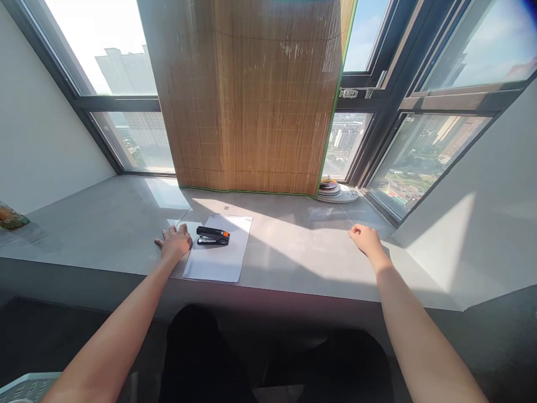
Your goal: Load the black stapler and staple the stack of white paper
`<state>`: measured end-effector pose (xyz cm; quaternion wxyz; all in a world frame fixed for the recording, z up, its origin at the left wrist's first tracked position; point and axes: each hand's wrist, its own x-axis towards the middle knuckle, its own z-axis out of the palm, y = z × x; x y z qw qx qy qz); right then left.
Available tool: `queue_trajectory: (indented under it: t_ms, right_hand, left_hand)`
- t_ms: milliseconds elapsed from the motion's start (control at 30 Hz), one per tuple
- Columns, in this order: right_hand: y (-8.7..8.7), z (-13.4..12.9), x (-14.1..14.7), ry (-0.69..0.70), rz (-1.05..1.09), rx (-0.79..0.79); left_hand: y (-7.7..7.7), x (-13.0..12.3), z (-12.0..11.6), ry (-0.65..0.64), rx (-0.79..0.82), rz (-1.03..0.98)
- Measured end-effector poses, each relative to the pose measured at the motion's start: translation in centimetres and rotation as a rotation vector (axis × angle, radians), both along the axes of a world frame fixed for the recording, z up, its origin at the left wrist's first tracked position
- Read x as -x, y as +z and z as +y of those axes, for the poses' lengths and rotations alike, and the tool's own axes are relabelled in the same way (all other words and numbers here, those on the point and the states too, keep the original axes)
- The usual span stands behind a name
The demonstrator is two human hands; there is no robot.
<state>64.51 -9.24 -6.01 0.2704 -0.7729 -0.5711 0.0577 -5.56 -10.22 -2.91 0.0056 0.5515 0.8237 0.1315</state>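
My left hand (175,242) rests on the grey window sill with its fingers spread, just left of the paper, holding nothing. Beside it, white paper (222,263) lies flat near the sill's front edge. On top of the paper is a black stapler (213,236) with an orange patch at its right end; neither hand touches it. Far to the right, my right hand (366,239) sits on the sill with its fingers curled in, and nothing shows in it.
A bamboo blind (255,112) hangs down to the back of the sill (289,246). Stacked round items (329,188) stand at the back right by the window frame. A colourful package (12,217) lies at the far left. Below is a light basket (31,383).
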Motion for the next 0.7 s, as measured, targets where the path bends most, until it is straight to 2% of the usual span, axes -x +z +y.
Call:
queue_trajectory:
  t_ms: [100,200,300,400,533,700]
  right_hand:
    - [0.0,0.1,0.0,-0.021,-0.02,-0.009]
    - [-0.1,0.1,-0.1,-0.017,-0.034,-0.018]
    - [-0.3,0.2,-0.2,-0.01,-0.031,-0.029]
    - [-0.5,0.4,-0.4,-0.009,-0.018,-0.02]
    - [-0.4,0.4,-0.3,-0.009,-0.01,-0.006]
    - [-0.2,0.2,-0.1,-0.011,-0.022,0.002]
  left_hand:
    - [0.4,-0.3,-0.5,-0.06,-0.072,0.008]
    - [1.0,-0.4,-0.9,-0.229,-0.126,-0.047]
    - [1.6,0.4,-1.1,-0.426,-0.058,-0.225]
    - [2.0,1.6,-1.2,-0.57,0.05,-0.341]
    - [2.2,1.9,-1.0,-0.687,0.124,-0.19]
    - [2.0,-1.8,-0.6,-0.715,0.166,-0.118]
